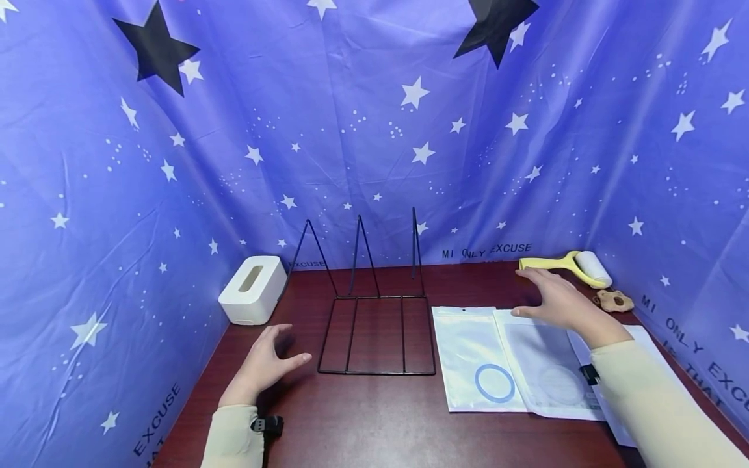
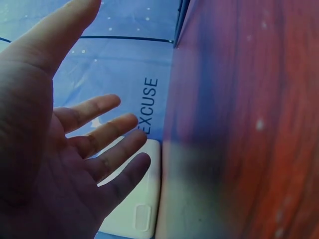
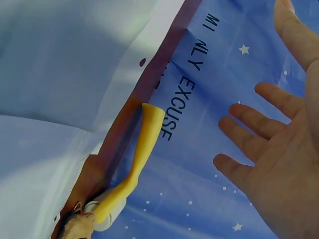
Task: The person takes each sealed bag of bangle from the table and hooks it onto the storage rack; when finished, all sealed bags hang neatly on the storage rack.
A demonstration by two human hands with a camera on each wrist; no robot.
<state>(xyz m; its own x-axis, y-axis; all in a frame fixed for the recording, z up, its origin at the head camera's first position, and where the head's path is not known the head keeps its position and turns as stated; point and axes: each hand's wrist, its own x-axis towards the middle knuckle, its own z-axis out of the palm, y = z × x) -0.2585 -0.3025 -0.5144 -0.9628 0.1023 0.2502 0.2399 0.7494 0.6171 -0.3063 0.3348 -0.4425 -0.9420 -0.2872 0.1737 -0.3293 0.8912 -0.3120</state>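
My left hand [image 1: 263, 367] is held over the left part of the table, fingers spread and nothing in it. Just left of centre stands a black wire rack [image 1: 386, 373] with three upright triangular dividers, to the right of that hand. A white tissue box [image 1: 238, 300] sits beyond the left fingers; the left wrist view shows its side [image 2: 127, 214] behind them. My right hand [image 1: 552, 300], also holding nothing, hovers above overlapping white zip pouches. The leftmost pouch [image 1: 462, 344] has a blue ring print; the middle pouch [image 1: 541, 396] is frosted, and the third [image 1: 646, 338] is partly hidden by my sleeve.
A lint roller with a yellow handle [image 1: 544, 263] lies at the back right, its white roll [image 1: 593, 268] near the curtain. Beside it is a small brown object [image 1: 614, 301]. Blue star-printed curtain [image 1: 374, 143] encloses the table [image 1: 363, 422] at the back and both sides.
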